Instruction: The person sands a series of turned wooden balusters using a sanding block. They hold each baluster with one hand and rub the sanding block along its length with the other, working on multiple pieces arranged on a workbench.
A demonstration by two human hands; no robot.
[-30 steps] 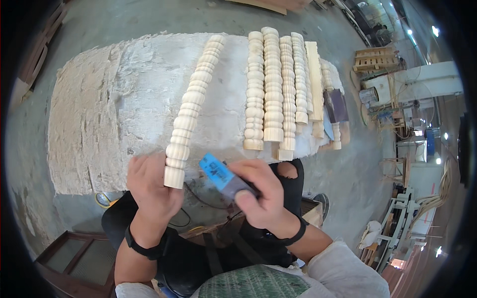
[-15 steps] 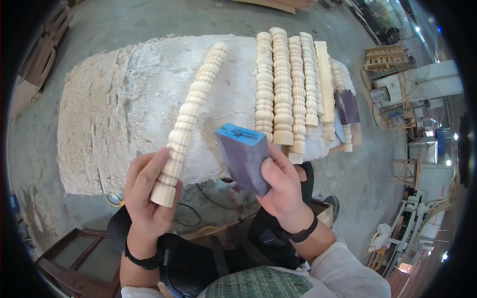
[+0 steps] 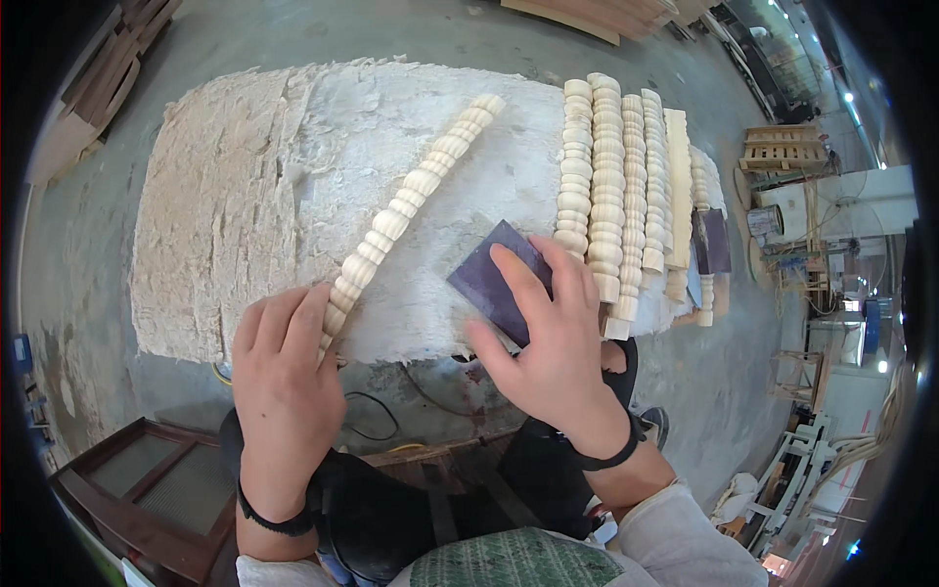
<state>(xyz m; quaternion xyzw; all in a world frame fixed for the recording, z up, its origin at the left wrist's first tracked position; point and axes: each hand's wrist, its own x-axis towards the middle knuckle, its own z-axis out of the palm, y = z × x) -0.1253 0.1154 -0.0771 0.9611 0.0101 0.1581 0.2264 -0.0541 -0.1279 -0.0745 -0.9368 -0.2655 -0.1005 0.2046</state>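
Observation:
A pale turned wooden spindle (image 3: 391, 223), with rounded beads along its length, slants over the fluffy white padded table. My left hand (image 3: 286, 367) is closed round its near end, which the fingers mostly hide. In my right hand (image 3: 558, 338) is a purple sanding block (image 3: 489, 284), its broad flat face turned up. The index finger lies on that face, the thumb is by the lower left edge, and the other fingers reach along the far right side. Part of the block is hidden under the hand.
Several turned spindles (image 3: 607, 176) lie side by side on the right of the padded table (image 3: 215, 225). Among them at the right edge is another purple block (image 3: 712, 242). A dark framed panel (image 3: 147, 499) stands at lower left; a cable (image 3: 377, 416) runs along the floor.
My right hand has turned over, so the block's purple face shows instead of its blue side. The left hand has rolled knuckles-up on the spindle, whose far end has swung right.

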